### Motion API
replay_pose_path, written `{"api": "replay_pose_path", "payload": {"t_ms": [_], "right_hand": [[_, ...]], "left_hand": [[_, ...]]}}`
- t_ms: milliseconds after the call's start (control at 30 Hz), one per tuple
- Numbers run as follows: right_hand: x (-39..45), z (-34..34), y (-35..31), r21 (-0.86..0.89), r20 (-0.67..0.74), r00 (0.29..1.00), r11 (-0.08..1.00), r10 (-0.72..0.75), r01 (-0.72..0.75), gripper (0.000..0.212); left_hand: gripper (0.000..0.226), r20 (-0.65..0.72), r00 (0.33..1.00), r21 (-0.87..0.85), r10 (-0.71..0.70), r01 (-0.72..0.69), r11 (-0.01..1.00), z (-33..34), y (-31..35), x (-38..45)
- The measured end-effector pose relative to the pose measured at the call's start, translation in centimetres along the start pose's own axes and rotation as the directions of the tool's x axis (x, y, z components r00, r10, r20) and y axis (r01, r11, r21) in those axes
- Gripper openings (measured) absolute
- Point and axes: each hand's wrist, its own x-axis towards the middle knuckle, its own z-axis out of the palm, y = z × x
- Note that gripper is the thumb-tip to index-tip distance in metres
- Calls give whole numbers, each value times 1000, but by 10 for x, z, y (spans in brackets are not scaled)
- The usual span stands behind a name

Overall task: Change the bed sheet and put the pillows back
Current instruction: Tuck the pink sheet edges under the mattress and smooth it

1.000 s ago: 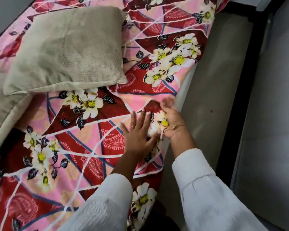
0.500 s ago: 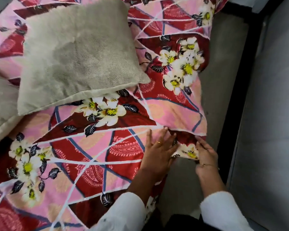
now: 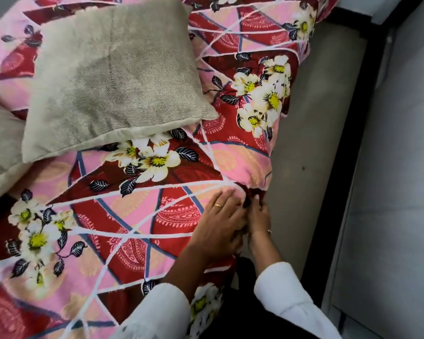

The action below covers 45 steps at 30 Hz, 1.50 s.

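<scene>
Pink-and-red floral cotton bed sheet [image 3: 137,216] covers the mattress, my left hand [image 3: 218,228] pressing it flat-fingered while my right hand [image 3: 257,216] pinches its hanging edge, which, I think, could slip untucked.

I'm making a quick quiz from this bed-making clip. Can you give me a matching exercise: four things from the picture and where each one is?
Things:
1. beige pillow
2. left hand
3. right hand
4. gold ring

Places:
A. at the bed's side edge, fingers on the hanging sheet
B. on a finger of the left hand
C. flat on top of the sheet near the edge
D. lying on the sheet, far side

Pairs: 1-D, 2-C, 3-A, 4-B
</scene>
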Motion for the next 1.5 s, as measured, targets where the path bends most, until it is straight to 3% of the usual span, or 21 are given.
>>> {"api": "replay_pose_path", "payload": {"t_ms": [133,267,400,533,700,800,933,1067,1133,1200,1300,1367,1500], "right_hand": [[-48,-2,0,-84,-126,988,994,-86,75,78],[-100,9,16,-300,-257,950,949,-179,98,52],[-153,32,45,-499,-195,847,793,-495,349,53],[-195,40,79,-538,-138,835,748,-533,389,50],[-226,36,96,-469,-289,838,831,-463,297,44],[-270,37,105,-474,-208,842,804,-498,358,44],[-342,62,139,-548,4,738,616,-675,566,43],[-413,95,172,-421,198,637,522,-745,741,41],[-440,112,189,-351,303,576,473,-759,808,42],[-461,128,204,-269,385,537,465,-751,843,42],[-484,149,217,-205,494,512,478,-703,854,32],[-501,166,221,-175,586,490,490,-645,854,22],[-533,219,221,-130,687,441,500,-577,856,33]], "left_hand": [[41,-102,981,98,-167,177,979,-14,-5,-33],[49,-60,979,185,-194,201,962,-26,-8,-86],[50,10,973,140,-229,226,964,-37,-5,-151],[26,68,987,47,-147,144,988,-47,0,-190],[19,68,998,-141,12,-3,990,-61,12,-213],[21,1,999,-213,-41,40,976,-83,9,-258],[14,-121,937,-243,-327,292,925,-112,-7,-349],[18,-84,875,-176,-476,457,872,-133,-32,-428],[22,-85,808,-194,-582,560,805,-143,-46,-463],[26,-107,687,-244,-718,682,689,-152,-59,-494],[24,-139,391,-402,-910,818,412,-166,-77,-533],[14,-113,187,-496,-976,841,218,-171,-97,-559],[13,-19,-21,-627,-1000,779,-4,-184,-150,-581]]}}
